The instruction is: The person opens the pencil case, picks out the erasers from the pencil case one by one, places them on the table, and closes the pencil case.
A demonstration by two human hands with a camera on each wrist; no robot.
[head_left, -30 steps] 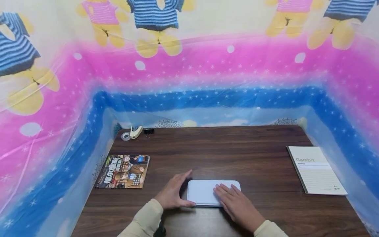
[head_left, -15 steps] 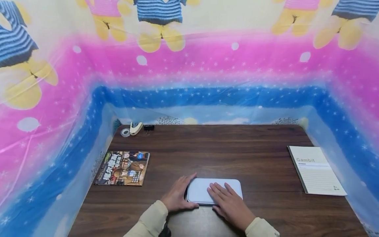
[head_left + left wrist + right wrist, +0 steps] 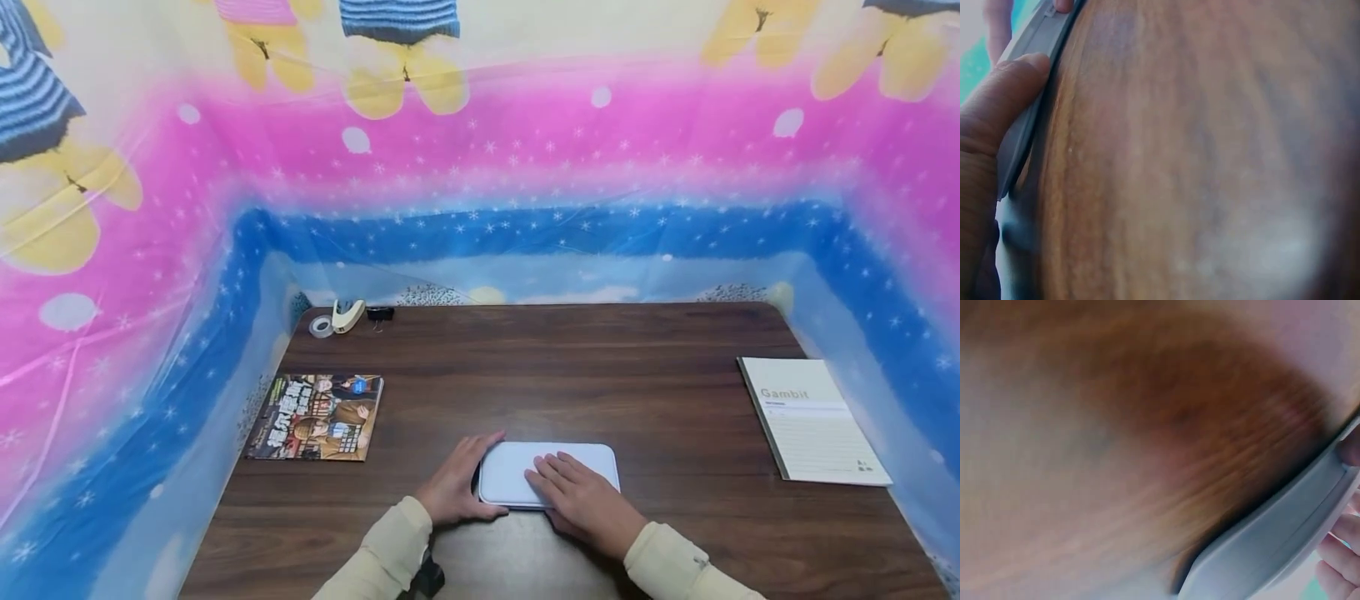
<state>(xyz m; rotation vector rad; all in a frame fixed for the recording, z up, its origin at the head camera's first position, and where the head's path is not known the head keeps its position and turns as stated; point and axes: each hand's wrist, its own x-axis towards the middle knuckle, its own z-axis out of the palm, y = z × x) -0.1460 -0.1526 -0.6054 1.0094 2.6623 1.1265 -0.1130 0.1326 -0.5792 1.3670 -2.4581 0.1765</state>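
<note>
A flat pale grey case [image 3: 592,465] with rounded corners lies on the dark wooden table [image 3: 600,367] near its front edge. My left hand [image 3: 457,487] grips the case's left end, index finger on the far corner and thumb along the near edge. In the left wrist view the thumb [image 3: 997,106] presses against the case's thin rim [image 3: 1029,119]. My right hand [image 3: 581,500] rests flat on top of the case with its fingers straight. The right wrist view shows the case's edge [image 3: 1272,544] up close, with fingers [image 3: 1338,562] beside it.
A colourful magazine [image 3: 317,417] lies at the left, and a "Gambit" notebook [image 3: 813,421] at the right edge. A tape roll [image 3: 321,327], a stapler [image 3: 348,316] and a black binder clip [image 3: 379,314] sit at the far left corner. Printed plastic sheeting [image 3: 480,167] surrounds the table.
My right hand has slid a little to the left across the top of the case. The left hand stays at the case's left end, and the case has hardly moved.
</note>
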